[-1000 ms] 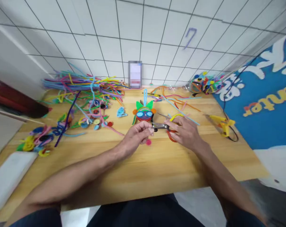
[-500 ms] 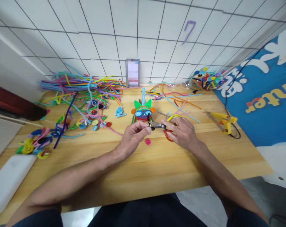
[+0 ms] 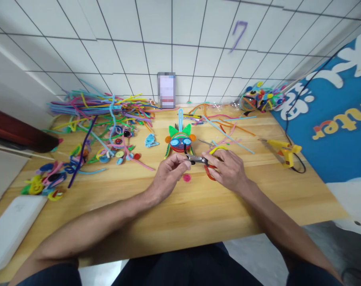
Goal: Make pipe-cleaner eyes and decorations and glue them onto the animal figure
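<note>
My left hand [image 3: 171, 171] pinches a short black fuzzy strip [image 3: 185, 149], like a piece of pipe cleaner, between thumb and fingers. My right hand [image 3: 228, 167] grips scissors [image 3: 202, 160] with yellow and red handles, their blades pointing left and meeting the black strip by my left fingertips. Just behind both hands sits a small pipe-cleaner figure [image 3: 180, 142] with green pointed ears, blue oval eyes, orange side discs and a light blue loop on top. A pink disc [image 3: 187, 178] lies on the table below the blades.
Piled pipe cleaners [image 3: 94, 105] and coiled pieces [image 3: 49, 178] spread over the left side. A phone [image 3: 166, 90] leans on the tiled wall. At right are a yellow glue gun [image 3: 284, 151], loose strips [image 3: 228, 131] and a decorated clear ball [image 3: 253, 99]. A white box [image 3: 16, 230] lies front left.
The scissors' handles have drawn slightly closer together, and my right hand has shifted a little left. My left hand stays nearly in place. The view has tilted slightly.
</note>
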Demonstrator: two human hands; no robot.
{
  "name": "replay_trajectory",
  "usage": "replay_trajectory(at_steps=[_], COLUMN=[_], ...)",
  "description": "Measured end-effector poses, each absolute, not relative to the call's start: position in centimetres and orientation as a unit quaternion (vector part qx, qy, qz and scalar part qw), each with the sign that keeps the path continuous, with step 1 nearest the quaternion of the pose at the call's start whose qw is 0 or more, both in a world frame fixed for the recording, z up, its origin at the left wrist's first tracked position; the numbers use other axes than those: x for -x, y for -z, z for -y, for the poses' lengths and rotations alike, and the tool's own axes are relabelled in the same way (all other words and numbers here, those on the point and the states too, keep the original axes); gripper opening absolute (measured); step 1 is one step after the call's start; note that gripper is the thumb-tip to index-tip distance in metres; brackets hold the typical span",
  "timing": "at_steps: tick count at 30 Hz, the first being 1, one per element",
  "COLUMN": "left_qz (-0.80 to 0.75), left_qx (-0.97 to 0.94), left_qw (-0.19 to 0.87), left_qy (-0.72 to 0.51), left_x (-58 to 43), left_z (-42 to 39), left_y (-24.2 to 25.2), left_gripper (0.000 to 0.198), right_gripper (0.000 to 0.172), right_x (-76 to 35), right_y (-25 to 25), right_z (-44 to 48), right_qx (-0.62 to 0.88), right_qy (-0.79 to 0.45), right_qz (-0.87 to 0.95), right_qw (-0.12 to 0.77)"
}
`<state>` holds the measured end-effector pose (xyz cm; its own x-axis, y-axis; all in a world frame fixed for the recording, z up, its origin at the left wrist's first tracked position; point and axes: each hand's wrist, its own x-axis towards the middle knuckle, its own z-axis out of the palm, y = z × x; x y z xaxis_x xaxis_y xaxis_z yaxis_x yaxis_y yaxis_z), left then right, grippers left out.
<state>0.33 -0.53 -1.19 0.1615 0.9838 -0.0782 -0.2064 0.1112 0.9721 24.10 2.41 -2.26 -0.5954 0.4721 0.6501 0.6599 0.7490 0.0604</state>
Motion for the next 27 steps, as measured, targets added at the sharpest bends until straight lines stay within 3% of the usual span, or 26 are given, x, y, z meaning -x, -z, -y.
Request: replay_trajectory(at_steps=[19,27], left_qz=[-0.398,-0.398], left_qx=[-0.5,-0.516], left_qw=[0.607,0.605], left_qy=[-0.472,-0.458], left_x=[-0.1,0.0], left_z=[0.0,-0.2], left_y=[3.0,3.3], left_gripper=[0.03,0.03], right_gripper=[0.049,0.035], right_x=[-24.0,-24.1], right_y=[2.9,2.9], right_z=[-2.0,-2.0], right_qx=[0.328,0.325], right_qy=[0.045,0.041], right_qz=[0.889,0.887], right_qw=[0.316,0.324])
